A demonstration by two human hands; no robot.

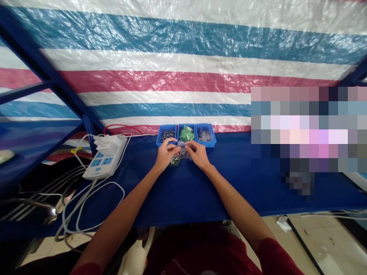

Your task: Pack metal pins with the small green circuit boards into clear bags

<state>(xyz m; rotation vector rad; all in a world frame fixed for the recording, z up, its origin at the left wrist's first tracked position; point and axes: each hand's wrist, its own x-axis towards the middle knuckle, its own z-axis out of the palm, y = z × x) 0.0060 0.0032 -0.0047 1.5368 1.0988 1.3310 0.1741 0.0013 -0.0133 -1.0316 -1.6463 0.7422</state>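
Observation:
Over the blue table, both my hands meet at a small clear plastic bag (pixel 185 151). My left hand (pixel 165 152) pinches its left side with thumb and fingers, and my right hand (pixel 197 152) pinches its right side. Below the left fingers lie some thin metal pieces (pixel 176 157), too small to name, on a dark green patch. Just behind my hands stand three blue bins: the left bin (pixel 158 142) holds small dark and silver metal parts (pixel 168 135), the middle one green plastic packets (pixel 187 133), the right one clear plastic bags (pixel 204 135).
A white power strip (pixel 104 160) with plugged-in adapters lies on the table's left, its looping white cables (pixel 94 191) hanging over the front edge. A striped plastic sheet (pixel 172 82) rises behind the table (pixel 186 194). A blue metal frame (pixel 54 80) slants at left. The right side is pixelated.

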